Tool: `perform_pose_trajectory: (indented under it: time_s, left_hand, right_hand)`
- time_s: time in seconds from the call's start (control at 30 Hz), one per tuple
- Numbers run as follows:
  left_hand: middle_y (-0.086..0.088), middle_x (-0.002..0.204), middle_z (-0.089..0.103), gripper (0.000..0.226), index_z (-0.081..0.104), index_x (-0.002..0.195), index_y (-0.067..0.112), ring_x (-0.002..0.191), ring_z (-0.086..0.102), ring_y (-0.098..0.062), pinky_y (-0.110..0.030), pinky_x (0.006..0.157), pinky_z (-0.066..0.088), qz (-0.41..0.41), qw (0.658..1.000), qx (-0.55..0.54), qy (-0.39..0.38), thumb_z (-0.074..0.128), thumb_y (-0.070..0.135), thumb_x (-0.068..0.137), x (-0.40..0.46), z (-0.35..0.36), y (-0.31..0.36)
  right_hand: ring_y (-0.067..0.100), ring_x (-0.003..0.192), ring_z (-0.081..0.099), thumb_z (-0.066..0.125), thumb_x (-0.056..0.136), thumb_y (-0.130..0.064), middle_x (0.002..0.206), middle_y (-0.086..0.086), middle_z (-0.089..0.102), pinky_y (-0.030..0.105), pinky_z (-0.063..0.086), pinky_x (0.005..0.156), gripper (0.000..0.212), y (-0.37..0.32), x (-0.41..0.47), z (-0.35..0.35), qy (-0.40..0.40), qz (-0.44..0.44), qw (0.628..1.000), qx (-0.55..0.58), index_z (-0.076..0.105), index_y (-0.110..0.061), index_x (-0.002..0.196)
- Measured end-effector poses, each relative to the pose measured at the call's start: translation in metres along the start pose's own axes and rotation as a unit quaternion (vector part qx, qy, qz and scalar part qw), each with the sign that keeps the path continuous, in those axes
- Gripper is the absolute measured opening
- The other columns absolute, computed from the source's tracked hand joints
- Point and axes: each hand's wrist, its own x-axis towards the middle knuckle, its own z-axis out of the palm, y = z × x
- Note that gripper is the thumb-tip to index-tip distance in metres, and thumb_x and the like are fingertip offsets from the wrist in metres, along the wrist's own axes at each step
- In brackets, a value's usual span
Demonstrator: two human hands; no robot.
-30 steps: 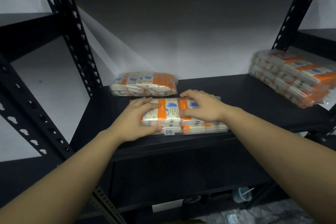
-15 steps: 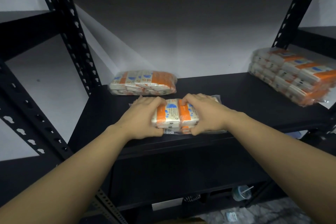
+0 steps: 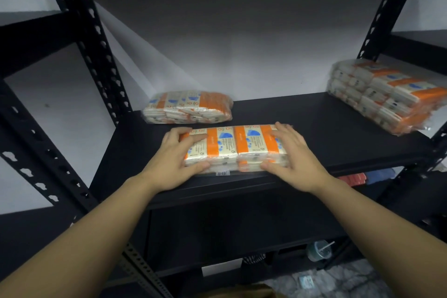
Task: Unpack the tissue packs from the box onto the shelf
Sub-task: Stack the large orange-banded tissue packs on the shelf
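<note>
My left fingers (image 3: 193,139) curl over the left end of the tissue pack (image 3: 233,149) in the centre of the frame, thumb hooked on its near edge; my right fingers (image 3: 281,132) lie over the right end, thumb pressed to the near edge as well. So both the left hand (image 3: 177,155) and the right hand (image 3: 294,155) hold this one pack between them, and it sits flat on the shelf (image 3: 302,128), close to the front lip.

Further out, a second pack (image 3: 188,106) lies just behind it, toward the centre left, against the back wall. A taller stack of packs (image 3: 387,95) stands at the right edge of the frame, well apart from my hands.

I judge the unpacking partly done: several packs are already on the shelf, and this one looks placed, needing only release or a small nudge. The box is not in view, so I cannot tell how many packs remain.
</note>
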Motion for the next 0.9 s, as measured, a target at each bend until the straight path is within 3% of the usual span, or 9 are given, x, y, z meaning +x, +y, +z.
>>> perform_pose_trajectory:
  time_s: [0.1, 0.17, 0.2, 0.27, 0.37, 0.47, 0.6, 0.77, 0.9]
  left_hand:
    - [0.015, 0.164, 0.025, 0.076, 0.026, 0.152, 0.035, 0.147, 0.031, -0.008, -0.038, 0.118, 0.036, -0.001, 0.999, -0.023, -0.026, 0.056, 0.070, 0.091, -0.009, -0.009, -0.011]
    - [0.018, 0.168, 0.015, 0.065, 0.030, 0.152, 0.038, 0.155, 0.015, -0.004, -0.039, 0.123, 0.030, 0.017, 0.999, -0.017, -0.039, 0.063, 0.048, 0.097, -0.017, -0.016, -0.020]
    - [0.017, 0.168, 0.015, 0.066, 0.033, 0.153, 0.042, 0.154, 0.014, -0.003, -0.036, 0.118, 0.036, 0.014, 0.999, -0.018, -0.037, 0.066, 0.042, 0.097, -0.020, -0.019, -0.025]
    - [0.017, 0.156, 0.027, 0.069, 0.037, 0.153, 0.048, 0.144, 0.030, -0.004, -0.025, 0.100, 0.047, -0.006, 0.999, -0.038, -0.027, 0.071, 0.039, 0.094, -0.025, -0.024, -0.029]
    - [0.018, 0.139, 0.045, 0.067, 0.047, 0.150, 0.046, 0.128, 0.047, 0.002, -0.022, 0.103, 0.046, -0.018, 0.995, -0.102, 0.003, 0.076, 0.040, 0.090, -0.026, -0.023, -0.032]
    - [0.013, 0.130, 0.052, 0.062, 0.060, 0.136, 0.048, 0.119, 0.053, 0.001, -0.017, 0.097, 0.045, -0.072, 0.985, -0.150, 0.035, 0.085, 0.038, 0.080, -0.026, -0.025, -0.038]
    - [0.001, 0.109, 0.079, 0.052, 0.072, 0.127, 0.023, 0.102, 0.074, -0.012, -0.031, 0.101, 0.053, -0.131, 0.939, -0.316, -0.027, 0.087, 0.016, 0.078, -0.017, -0.033, -0.033]
    - [0.002, 0.101, 0.080, 0.040, 0.081, 0.110, 0.016, 0.100, 0.075, -0.012, -0.029, 0.095, 0.053, -0.138, 0.939, -0.315, -0.008, 0.088, 0.023, 0.071, 0.005, -0.032, -0.030]
    - [0.001, 0.097, 0.081, 0.026, 0.081, 0.102, 0.011, 0.095, 0.075, -0.010, -0.015, 0.083, 0.055, -0.129, 0.932, -0.339, 0.001, 0.085, 0.009, 0.077, 0.039, -0.024, -0.011]
  right_hand:
    - [0.009, 0.156, 0.004, 0.075, 0.086, -0.056, 0.170, -0.013, 0.008, 0.041, 0.020, 0.123, 0.086, 0.010, -0.013, 0.001, 0.025, 0.036, 0.999, 0.027, 0.031, -0.036, 0.157]
    - [0.008, 0.151, 0.023, 0.081, 0.085, -0.045, 0.163, -0.010, 0.020, 0.038, 0.030, 0.122, 0.080, 0.016, -0.020, -0.004, 0.030, 0.057, 0.996, 0.062, 0.039, -0.044, 0.154]
    - [0.002, 0.141, 0.037, 0.083, 0.084, -0.039, 0.154, -0.008, 0.033, 0.036, 0.038, 0.119, 0.080, 0.018, -0.022, -0.008, 0.025, 0.056, 0.995, 0.079, 0.042, -0.047, 0.152]
    - [-0.002, 0.124, 0.055, 0.086, 0.082, -0.031, 0.138, -0.015, 0.053, 0.030, 0.049, 0.107, 0.082, 0.021, -0.022, -0.016, 0.015, 0.044, 0.995, 0.090, 0.045, -0.045, 0.152]
    - [0.003, 0.116, 0.066, 0.088, 0.081, -0.021, 0.131, -0.014, 0.068, 0.029, 0.055, 0.100, 0.080, 0.020, -0.020, -0.026, -0.002, 0.050, 0.986, 0.157, 0.051, -0.040, 0.149]
    - [0.015, 0.107, 0.073, 0.089, 0.079, -0.016, 0.119, -0.009, 0.075, 0.041, 0.059, 0.095, 0.069, 0.020, -0.017, -0.036, -0.015, 0.076, 0.972, 0.222, 0.062, -0.033, 0.140]
    - [0.022, 0.105, 0.075, 0.089, 0.074, -0.007, 0.110, 0.000, 0.079, 0.035, 0.060, 0.094, 0.059, 0.016, -0.012, -0.043, -0.028, 0.101, 0.954, 0.282, 0.070, -0.019, 0.129]
    - [0.027, 0.101, 0.076, 0.090, 0.066, -0.005, 0.105, 0.008, 0.080, 0.037, 0.061, 0.092, 0.054, 0.020, -0.012, -0.048, 0.007, 0.117, 0.941, 0.317, 0.075, -0.008, 0.118]
    - [0.028, 0.098, 0.077, 0.089, 0.066, -0.001, 0.102, 0.012, 0.079, 0.028, 0.062, 0.082, 0.052, 0.037, -0.018, -0.074, 0.042, 0.114, 0.938, 0.326, 0.075, -0.004, 0.115]
